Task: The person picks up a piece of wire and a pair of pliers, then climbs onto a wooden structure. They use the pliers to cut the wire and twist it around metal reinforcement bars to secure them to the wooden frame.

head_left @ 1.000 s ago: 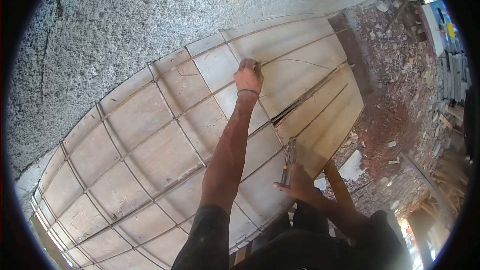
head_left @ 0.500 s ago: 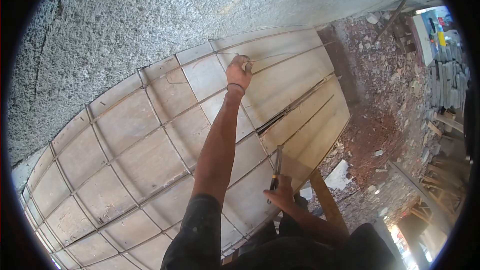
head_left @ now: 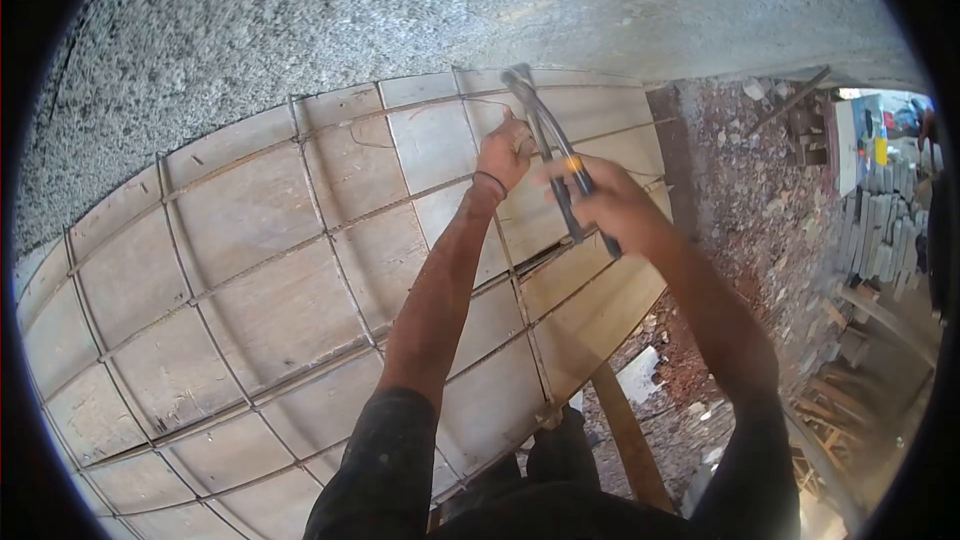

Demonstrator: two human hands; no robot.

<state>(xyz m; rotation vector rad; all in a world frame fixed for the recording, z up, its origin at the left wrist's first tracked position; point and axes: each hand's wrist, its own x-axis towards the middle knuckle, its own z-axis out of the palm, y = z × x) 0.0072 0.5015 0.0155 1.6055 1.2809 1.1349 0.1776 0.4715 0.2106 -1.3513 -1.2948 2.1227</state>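
My right hand (head_left: 612, 202), blurred by motion, grips a pair of pincers (head_left: 548, 118) by dark handles with a yellow band. The handles are apart, and the metal head points up and away, above the far rows of the grid. My left hand (head_left: 507, 152) is closed in a pinch over the boards, beside the pincers. A thin tie wire (head_left: 490, 103) runs from its fingertips; the fingers hide the held part. Beneath both hands, a grid of steel rebar (head_left: 325, 232) lies over the pale panels (head_left: 255, 225).
A rough concrete wall (head_left: 330, 10) borders the far side. To the right is rubble-strewn ground (head_left: 745, 210) with a stack of grey blocks (head_left: 880, 225) and loose timber (head_left: 850, 400). A wooden plank (head_left: 630, 435) slopes down near my legs. A gap runs between two panels.
My right hand has lifted the pincers from the near edge up to beside my left hand. The left hand still pinches the wire; the view has shifted slightly.
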